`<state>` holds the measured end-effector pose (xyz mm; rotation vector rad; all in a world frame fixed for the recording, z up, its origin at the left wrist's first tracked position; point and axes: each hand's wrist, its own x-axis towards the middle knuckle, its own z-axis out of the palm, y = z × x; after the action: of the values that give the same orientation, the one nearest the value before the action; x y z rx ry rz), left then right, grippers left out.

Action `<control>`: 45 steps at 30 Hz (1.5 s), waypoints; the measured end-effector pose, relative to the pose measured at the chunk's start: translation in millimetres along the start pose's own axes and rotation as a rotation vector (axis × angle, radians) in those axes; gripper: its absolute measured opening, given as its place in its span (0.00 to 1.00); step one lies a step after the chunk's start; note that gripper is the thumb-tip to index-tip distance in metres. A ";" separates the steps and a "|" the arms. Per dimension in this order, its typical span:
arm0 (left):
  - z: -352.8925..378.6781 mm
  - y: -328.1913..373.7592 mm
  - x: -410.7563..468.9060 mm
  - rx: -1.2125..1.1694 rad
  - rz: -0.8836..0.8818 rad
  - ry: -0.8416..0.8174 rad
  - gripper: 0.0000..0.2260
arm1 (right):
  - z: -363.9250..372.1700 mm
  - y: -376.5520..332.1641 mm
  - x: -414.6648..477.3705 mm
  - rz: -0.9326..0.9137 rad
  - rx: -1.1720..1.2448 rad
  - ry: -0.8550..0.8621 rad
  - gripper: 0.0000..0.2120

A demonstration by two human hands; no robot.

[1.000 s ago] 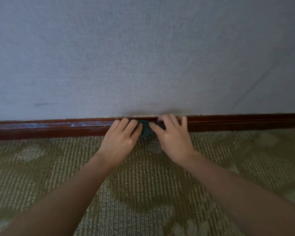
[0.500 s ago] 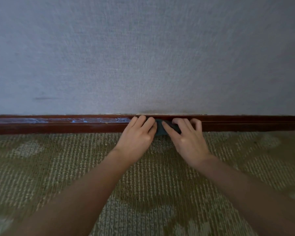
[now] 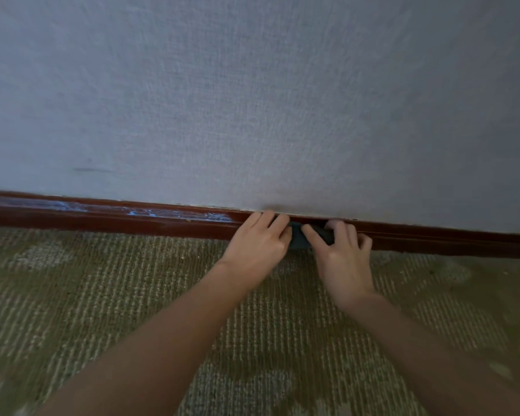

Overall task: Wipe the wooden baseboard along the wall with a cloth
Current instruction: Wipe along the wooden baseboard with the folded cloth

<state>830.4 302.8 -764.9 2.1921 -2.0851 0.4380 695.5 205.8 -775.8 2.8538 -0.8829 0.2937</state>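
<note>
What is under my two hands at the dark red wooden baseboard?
A small dark teal cloth against the dark red wooden baseboard. Only a patch shows between the left hand and right hand; they cover the rest, hiding its full shape.
</note>
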 end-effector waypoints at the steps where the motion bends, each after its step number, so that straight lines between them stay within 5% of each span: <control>1: -2.3 -3.2 -3.5 0.004 -0.020 -0.017 0.18 | -1.4 -4.4 1.2 0.001 -0.014 -0.061 0.31; 10: -19.4 -46.1 -44.3 0.049 -0.101 -0.113 0.25 | -9.7 -56.0 26.0 -0.182 0.048 -0.203 0.29; 18: -12.3 -55.8 -58.2 0.064 -0.115 -0.010 0.23 | -15.0 -67.5 34.5 -0.285 0.005 -0.166 0.27; 35: -5.0 -58.4 -66.2 -0.032 -0.149 -0.020 0.20 | -10.4 -77.4 29.5 -0.213 0.081 -0.070 0.26; 41: -2.7 -59.6 -61.5 -0.118 -0.148 0.027 0.12 | -6.9 -79.2 32.2 -0.189 0.150 -0.035 0.25; 45: -1.9 -51.7 -57.0 -0.015 -0.070 0.042 0.18 | -7.4 -62.1 28.5 -0.217 0.048 0.014 0.26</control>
<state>879.5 361.8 -771.2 2.2198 -1.9774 0.4559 752.9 242.6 -766.9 2.9531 -0.5642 0.3123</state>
